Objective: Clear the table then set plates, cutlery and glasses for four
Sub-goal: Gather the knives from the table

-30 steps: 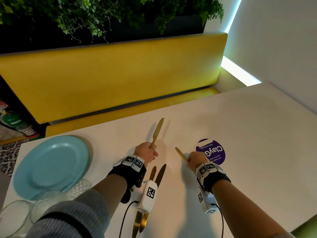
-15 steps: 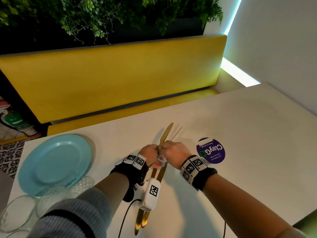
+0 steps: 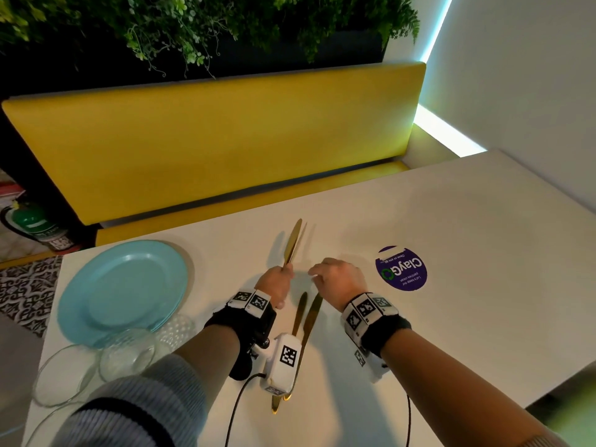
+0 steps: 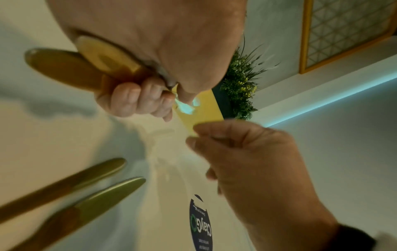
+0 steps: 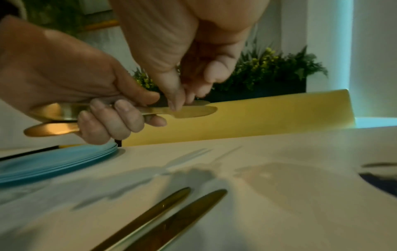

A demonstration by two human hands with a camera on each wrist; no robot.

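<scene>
left hand (image 3: 276,282) fisted round two gold knives (image 3: 293,242), held above table (image 3: 451,285) | right hand (image 3: 338,279) loosely curled just beside, holds nothing | two more knives (image 3: 306,321) lying below | risk: stacked handles could slide apart and clatter onto those

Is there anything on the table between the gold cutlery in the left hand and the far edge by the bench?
Nothing visible. The left hand grips gold cutlery over bare table up to the yellow bench.
</scene>
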